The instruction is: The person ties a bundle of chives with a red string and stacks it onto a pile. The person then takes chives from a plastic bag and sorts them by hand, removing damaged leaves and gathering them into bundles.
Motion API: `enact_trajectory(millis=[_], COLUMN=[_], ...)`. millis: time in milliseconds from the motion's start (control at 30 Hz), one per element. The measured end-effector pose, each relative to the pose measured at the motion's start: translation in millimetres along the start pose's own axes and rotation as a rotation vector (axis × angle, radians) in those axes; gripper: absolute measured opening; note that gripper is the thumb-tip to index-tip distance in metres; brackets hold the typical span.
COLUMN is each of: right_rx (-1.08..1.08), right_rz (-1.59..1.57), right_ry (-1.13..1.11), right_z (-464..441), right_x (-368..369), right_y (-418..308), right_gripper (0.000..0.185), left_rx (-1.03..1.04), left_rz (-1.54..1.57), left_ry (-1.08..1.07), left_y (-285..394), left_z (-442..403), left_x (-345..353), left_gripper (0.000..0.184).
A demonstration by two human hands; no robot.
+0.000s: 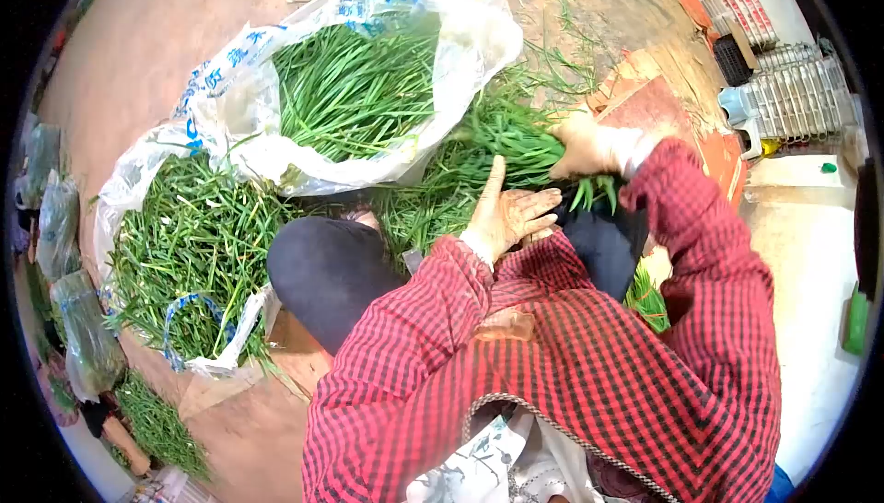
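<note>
Left bag point(118, 192): mouth spread wide, heaped with short, tangled greens point(189, 250); it sits beside the left knee point(327, 268), probably for easy reach.
Upper bag point(479, 29): mouth gaping, leaving its long stalks point(359, 88) exposed and mostly aligned.
Loose greens point(414, 213): piled below the upper bag, seemingly kept close to the work.
Left hand point(508, 213): fingers spread, thumb raised, holding nothing visible; just beside the bunch, a pose suited to steadying it.
Bunch point(516, 139): right of the upper bag's mouth, leaves running sideways.
Right hand point(589, 146): wrapped around the bunch, ends poking out below; this grip likely keeps the stalks together.
</note>
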State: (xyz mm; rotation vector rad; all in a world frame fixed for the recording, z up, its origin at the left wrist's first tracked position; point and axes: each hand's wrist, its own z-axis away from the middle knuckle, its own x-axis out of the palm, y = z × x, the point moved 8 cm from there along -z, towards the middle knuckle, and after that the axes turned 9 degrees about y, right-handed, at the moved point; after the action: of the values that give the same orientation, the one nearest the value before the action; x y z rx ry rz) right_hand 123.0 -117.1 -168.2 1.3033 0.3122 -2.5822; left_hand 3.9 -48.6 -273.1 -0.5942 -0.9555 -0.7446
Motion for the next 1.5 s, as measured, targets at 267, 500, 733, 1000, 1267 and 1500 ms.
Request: enact_trajectory(millis=[267,500,733,1000,1267,1500], right_rx=[-0.024,0.107,0.067,-0.286,-0.030,0.323], right_rz=[-0.114,-1.679,-2.326,-2.279,-1.582,-1.667], right_ry=[0.312,0.290,0.247,0.469,0.525,0.876], right_z=[81.3,103.5,73.8,45.3,13.1,-0.2], right_x=[102.3,142.0,92.7,-8.1,24.4,3.2], right_y=[-78.7,-23.2,-28.6,-7.7,-23.9,81.4], right_gripper=[0.054,0.050,0.061,0.045,0.053,0.052], left_rx=[0.059,-0.003,0.296,0.421,0.261,0.353], left_rz=[-0.045,-0.244,-0.870,-1.194,-0.979,-0.595], left_ry=[0.254,0.468,0.310,0.451,0.640,0.570], left_y=[-4.8,-17.0,-27.8,-3.3,-30.1,-52.0], left_z=[-13.3,44.5,100.0,208.5,287.2,301.4], left_x=[-46.8,-0.1,57.2,42.4,-3.1,-31.4], left_gripper=[0.037,0.019,0.031,0.046,0.051,0.058])
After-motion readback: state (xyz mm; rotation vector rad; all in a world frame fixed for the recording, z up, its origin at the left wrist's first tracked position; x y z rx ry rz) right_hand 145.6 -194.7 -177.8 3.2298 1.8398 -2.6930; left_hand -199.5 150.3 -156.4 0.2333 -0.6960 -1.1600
